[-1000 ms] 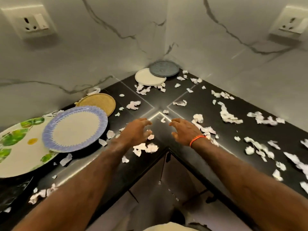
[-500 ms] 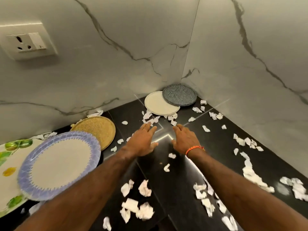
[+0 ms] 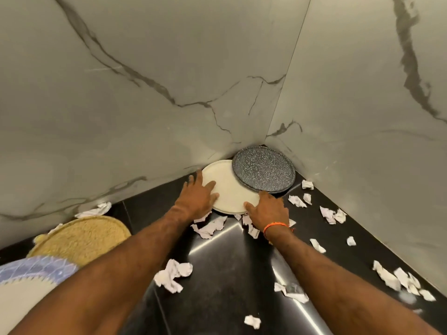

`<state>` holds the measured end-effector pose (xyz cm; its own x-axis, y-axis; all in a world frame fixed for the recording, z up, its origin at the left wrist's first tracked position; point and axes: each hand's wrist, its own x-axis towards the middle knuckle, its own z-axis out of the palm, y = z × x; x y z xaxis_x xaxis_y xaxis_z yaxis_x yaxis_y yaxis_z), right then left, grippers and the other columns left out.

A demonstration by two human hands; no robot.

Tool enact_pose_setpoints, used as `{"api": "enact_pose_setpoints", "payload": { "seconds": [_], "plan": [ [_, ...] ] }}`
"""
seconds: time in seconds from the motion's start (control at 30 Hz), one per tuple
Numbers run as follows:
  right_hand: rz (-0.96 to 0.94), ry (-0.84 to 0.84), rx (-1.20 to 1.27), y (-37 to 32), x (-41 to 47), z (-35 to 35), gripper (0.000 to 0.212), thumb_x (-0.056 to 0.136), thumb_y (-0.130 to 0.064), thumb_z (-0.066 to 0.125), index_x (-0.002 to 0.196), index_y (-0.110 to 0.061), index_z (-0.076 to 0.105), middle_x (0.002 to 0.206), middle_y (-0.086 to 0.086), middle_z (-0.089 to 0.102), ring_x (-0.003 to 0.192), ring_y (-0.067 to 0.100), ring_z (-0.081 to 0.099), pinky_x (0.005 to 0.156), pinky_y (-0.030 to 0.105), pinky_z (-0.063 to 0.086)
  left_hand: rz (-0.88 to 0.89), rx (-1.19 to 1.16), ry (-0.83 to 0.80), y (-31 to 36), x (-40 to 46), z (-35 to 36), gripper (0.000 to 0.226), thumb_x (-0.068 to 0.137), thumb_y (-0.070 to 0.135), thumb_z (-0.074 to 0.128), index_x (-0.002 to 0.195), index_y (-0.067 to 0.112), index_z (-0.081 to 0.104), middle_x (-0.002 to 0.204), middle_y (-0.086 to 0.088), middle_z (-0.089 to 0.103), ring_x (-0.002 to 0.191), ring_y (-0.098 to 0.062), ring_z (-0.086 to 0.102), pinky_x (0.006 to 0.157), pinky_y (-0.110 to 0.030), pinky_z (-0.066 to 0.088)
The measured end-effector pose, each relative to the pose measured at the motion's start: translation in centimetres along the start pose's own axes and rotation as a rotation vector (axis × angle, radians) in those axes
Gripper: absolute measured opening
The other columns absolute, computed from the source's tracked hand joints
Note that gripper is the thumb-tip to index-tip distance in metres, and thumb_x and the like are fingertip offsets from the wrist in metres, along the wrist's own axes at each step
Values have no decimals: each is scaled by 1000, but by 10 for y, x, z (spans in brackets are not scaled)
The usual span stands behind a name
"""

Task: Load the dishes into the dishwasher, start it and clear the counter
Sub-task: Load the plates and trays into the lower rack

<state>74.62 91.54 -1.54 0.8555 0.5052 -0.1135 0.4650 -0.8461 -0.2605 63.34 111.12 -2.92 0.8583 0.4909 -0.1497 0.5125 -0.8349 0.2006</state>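
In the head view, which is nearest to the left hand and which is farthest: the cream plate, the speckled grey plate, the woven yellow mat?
From the left hand:
1. Cream plate: the fingers rest on its left edge.
2. Speckled grey plate: further right in the corner, overlapping the cream plate.
3. Woven yellow mat: far to the left, by the wall.

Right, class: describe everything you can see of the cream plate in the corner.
The cream plate is round, plain and matte, seemingly ceramic, with a low raised rim. It lies flat on the black counter against the marble wall. The speckled grey plate overlaps its right edge. The left hand rests on its left side; the right hand touches its near rim.
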Motion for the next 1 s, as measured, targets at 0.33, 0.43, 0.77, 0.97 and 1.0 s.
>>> {"api": "enact_pose_setpoints", "payload": {
  "seconds": [0.33, 0.43, 0.77, 0.97, 1.0],
  "plan": [
    [40, -49, 201, 4, -21, -6, 53, 84, -43, 64, 134, -31, 51, 138, -1, 55, 133, 27, 39, 105, 47, 31, -66, -373, 210, 21, -32, -8, 45, 94, 13, 61, 139, 16, 58, 164, -12, 27, 143, -35, 31, 119, -35, 25],
    [81, -70, 284, 6, -47, -10, 54, 80, -37, 68, 131, -32, 53, 133, -2, 59, 133, 25, 40, 106, 46, 30, -139, -390, 253, 27, -68, -14, 49, 95, 7, 59, 143, 14, 53, 160, -10, 32, 139, -32, 35, 116, -39, 34],
    [59, -19, 621, 24, -166, -24, 82, 66, -17, 67, 143, -25, 40, 126, 1, 59, 124, 30, 50, 106, 47, 42, -374, -576, 363, 45, -199, -37, 45, 92, 13, 56, 136, 16, 52, 124, -10, 59, 112, -29, 58, 87, -41, 52],
    [15, 54, 618, 70, -238, -46, 69, 62, -32, 60, 131, -24, 52, 123, 6, 52, 116, 28, 51, 102, 42, 46, -199, -978, 329, 69, -280, -51, 36, 94, 8, 55, 129, 19, 56, 119, -4, 66, 102, -21, 67, 71, -42, 62],
    [22, 73, 632, 77, -252, -50, 68, 66, -30, 62, 133, -24, 53, 128, 6, 49, 117, 26, 52, 103, 40, 45, -160, -1008, 329, 77, -294, -51, 34, 96, 9, 55, 129, 20, 55, 118, -4, 66, 100, -19, 68, 71, -43, 64]
  ]
}}
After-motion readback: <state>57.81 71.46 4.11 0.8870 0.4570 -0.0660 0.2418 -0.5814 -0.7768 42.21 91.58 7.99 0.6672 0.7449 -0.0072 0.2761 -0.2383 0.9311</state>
